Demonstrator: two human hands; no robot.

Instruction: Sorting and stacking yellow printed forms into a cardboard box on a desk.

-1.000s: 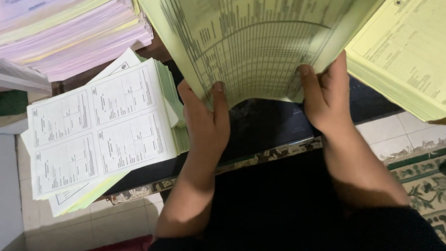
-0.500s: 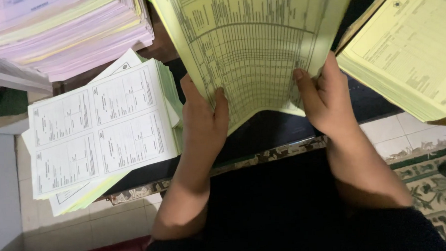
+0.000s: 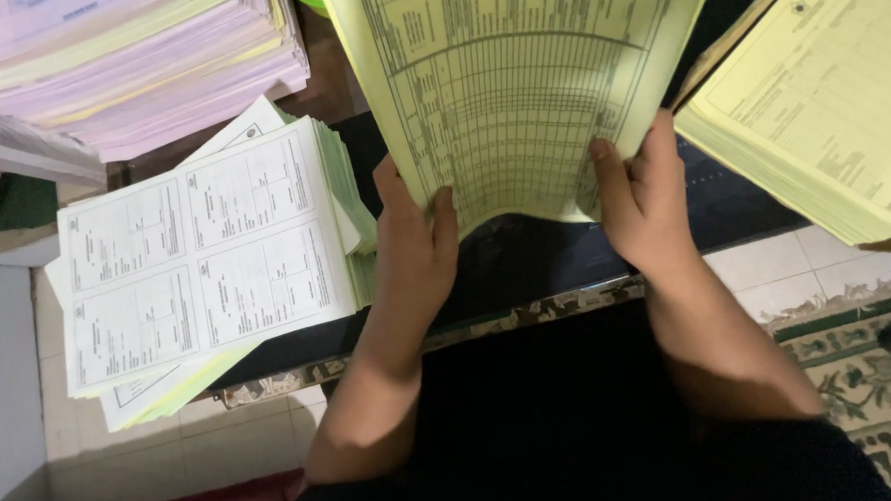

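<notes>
You hold one bundle of yellow printed sheets [image 3: 519, 87] over the dark table [image 3: 526, 262], left hand [image 3: 416, 252] and right hand [image 3: 643, 197] pinching its lower corners. It bows; loose sheets could slip out. Three other stacks: pink pile [image 3: 127, 64], white forms [image 3: 205, 251], yellow stack [image 3: 819, 94].
</notes>
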